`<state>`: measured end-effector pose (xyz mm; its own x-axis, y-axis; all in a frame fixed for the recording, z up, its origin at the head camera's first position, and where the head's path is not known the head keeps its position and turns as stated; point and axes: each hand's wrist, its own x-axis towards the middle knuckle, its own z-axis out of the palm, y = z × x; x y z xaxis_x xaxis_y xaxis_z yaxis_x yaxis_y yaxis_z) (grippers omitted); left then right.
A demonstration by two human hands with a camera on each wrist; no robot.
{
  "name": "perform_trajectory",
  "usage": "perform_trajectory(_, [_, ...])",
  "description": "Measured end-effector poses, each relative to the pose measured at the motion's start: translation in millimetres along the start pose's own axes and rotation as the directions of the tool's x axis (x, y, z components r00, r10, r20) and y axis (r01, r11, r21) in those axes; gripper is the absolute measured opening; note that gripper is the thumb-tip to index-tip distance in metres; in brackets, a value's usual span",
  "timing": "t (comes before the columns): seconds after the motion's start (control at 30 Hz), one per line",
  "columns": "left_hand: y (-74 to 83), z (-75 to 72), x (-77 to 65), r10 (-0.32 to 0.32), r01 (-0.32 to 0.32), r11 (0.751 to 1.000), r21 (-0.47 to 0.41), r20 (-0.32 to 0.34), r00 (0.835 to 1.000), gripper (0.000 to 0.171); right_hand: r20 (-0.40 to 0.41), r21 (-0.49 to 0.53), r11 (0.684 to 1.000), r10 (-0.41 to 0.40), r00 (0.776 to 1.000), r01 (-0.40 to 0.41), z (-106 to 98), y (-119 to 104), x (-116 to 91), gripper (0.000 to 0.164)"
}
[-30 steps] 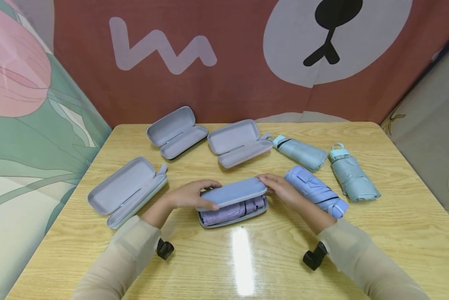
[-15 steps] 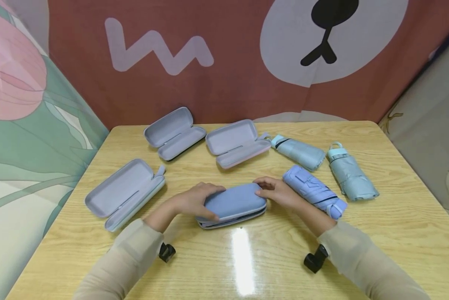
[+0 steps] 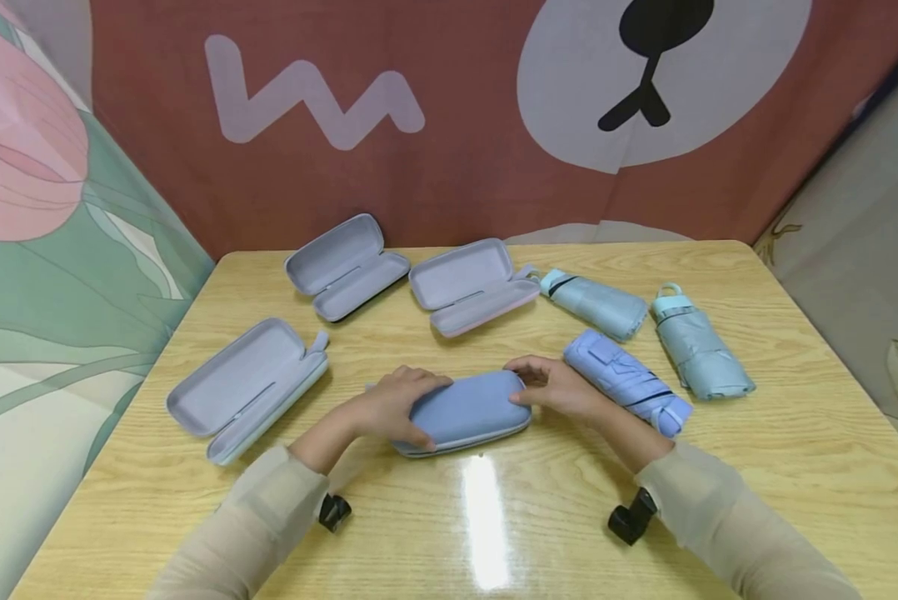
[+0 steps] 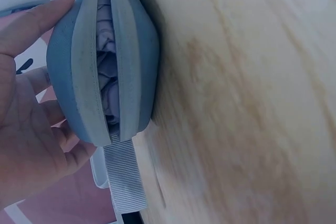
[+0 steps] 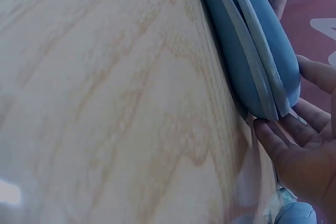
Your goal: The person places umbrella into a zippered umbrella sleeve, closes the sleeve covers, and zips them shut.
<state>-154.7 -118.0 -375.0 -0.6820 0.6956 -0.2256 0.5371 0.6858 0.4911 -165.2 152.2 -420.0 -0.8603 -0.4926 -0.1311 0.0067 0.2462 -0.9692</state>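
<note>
A blue zip case [image 3: 473, 408] lies in front of me, its lid down over its base. Along its left end the zip edges stand apart, and a folded purple umbrella [image 4: 107, 56] shows in that gap in the left wrist view. My left hand [image 3: 395, 410] grips the case's left part, thumb at the front and fingers across the top. At the right end my right hand [image 3: 557, 388] holds the lid's corner between thumb and fingers. A ribbed grey strap [image 4: 125, 177] sticks out from the left end.
Open grey-lined cases stand around: a pale green one [image 3: 246, 383] at left, a dark-bottomed one [image 3: 347, 267] and a pink-edged one [image 3: 475, 285] at the back. To the right lie a blue folded umbrella [image 3: 621, 375] and two grey-green ones, one behind [image 3: 599, 305] and one farther right [image 3: 700, 350].
The case's lid has come down onto its base, hiding the purple umbrella from the head view. Both hands have lowered slightly with the lid.
</note>
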Motion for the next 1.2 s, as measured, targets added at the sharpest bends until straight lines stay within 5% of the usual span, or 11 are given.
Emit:
perform_trajectory(0.37, [8.0, 3.0, 0.0, -0.003, 0.003, 0.993, 0.115, 0.001, 1.000, 0.076, 0.020, -0.069, 0.997, 0.039, 0.999, -0.038, -5.1, 2.7, 2.7, 0.041])
perform_trajectory(0.67, [24.3, 6.4, 6.6, -0.046, 0.053, 0.958, 0.283, -0.031, 0.998, 0.074, 0.154, -0.106, 0.994, 0.011, 0.988, 0.006, -16.3, 2.0, 19.0, 0.038])
perform_trajectory(0.9, [21.4, 4.2, 8.4, -0.002, 0.004, 0.970, 0.245, -0.006, 1.000, 0.076, 0.249, -0.271, 0.958, -0.028, 0.968, 0.097, -19.8, -1.3, 23.7, 0.041])
perform_trajectory(1.2, [16.5, 3.7, 9.6, 0.036, -0.033, 0.976, 0.216, -0.013, 0.999, 0.077, 0.141, -0.401, 0.912, -0.030, 0.990, 0.085, -19.6, -1.7, 23.8, 0.021])
